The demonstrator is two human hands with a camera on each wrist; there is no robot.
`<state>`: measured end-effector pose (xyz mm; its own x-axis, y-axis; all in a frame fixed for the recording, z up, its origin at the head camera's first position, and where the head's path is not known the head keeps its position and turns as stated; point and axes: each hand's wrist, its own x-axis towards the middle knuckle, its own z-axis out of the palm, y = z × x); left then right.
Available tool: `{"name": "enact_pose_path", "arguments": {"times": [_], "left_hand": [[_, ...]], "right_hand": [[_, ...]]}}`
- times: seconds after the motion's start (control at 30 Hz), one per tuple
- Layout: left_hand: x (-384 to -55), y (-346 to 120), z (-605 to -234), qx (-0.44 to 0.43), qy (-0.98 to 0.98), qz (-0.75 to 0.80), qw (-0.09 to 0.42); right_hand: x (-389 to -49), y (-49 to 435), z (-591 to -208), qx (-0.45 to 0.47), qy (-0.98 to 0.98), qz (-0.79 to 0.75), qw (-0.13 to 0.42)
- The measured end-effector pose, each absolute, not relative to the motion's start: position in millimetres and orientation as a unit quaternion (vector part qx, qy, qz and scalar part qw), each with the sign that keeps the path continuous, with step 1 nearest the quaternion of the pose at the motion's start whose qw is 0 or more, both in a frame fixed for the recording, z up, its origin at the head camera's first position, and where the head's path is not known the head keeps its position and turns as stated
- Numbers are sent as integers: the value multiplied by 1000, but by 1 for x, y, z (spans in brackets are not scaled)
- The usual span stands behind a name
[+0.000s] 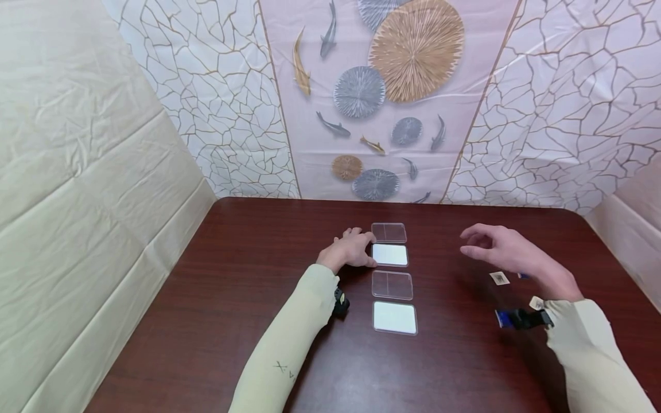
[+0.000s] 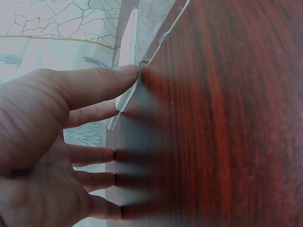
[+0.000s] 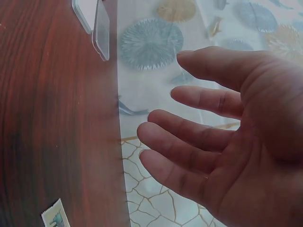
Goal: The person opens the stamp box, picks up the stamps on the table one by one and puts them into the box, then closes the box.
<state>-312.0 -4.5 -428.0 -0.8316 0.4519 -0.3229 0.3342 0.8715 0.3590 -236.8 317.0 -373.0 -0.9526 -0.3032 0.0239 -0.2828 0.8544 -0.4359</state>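
Note:
Four-sided clear plastic case halves lie in a column on the dark table. My left hand [image 1: 351,248] is at the left edge of a white-lined case half [image 1: 390,255], second from the back. In the left wrist view its thumb [image 2: 102,85] and index finger touch that edge, while the other fingers, fairly straight, rest on the table. My right hand [image 1: 503,248] hovers to the right of the column, loosely curled around nothing. Below it lies a stamp [image 1: 499,278] with perforated edges. Another stamp [image 1: 537,302] is partly covered by the right wrist.
A clear case half [image 1: 389,232] lies at the back of the column. Nearer are another clear half [image 1: 392,285] and a white-lined half [image 1: 395,318]. A small blue piece [image 1: 523,276] shows beside the right wrist. A patterned cloth [image 1: 361,143] hangs behind the table.

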Motion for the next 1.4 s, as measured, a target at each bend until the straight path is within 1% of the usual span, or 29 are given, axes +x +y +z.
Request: {"name": "enact_pose_path", "arguments": {"times": [0.43, 0.63, 0.87, 1.4], "left_hand": [[-310, -5, -426, 214, 944, 152, 202], [-311, -7, -426, 212, 944, 149, 202], [-312, -6, -428, 217, 944, 147, 201], [-311, -4, -425, 216, 944, 145, 204]], "right_hand": [[-240, 337, -379, -118, 963, -244, 11], [-240, 346, -386, -108, 959, -262, 23], [-241, 363, -392, -89, 952, -287, 54], [-242, 387, -403, -71, 951, -288, 91]]}}
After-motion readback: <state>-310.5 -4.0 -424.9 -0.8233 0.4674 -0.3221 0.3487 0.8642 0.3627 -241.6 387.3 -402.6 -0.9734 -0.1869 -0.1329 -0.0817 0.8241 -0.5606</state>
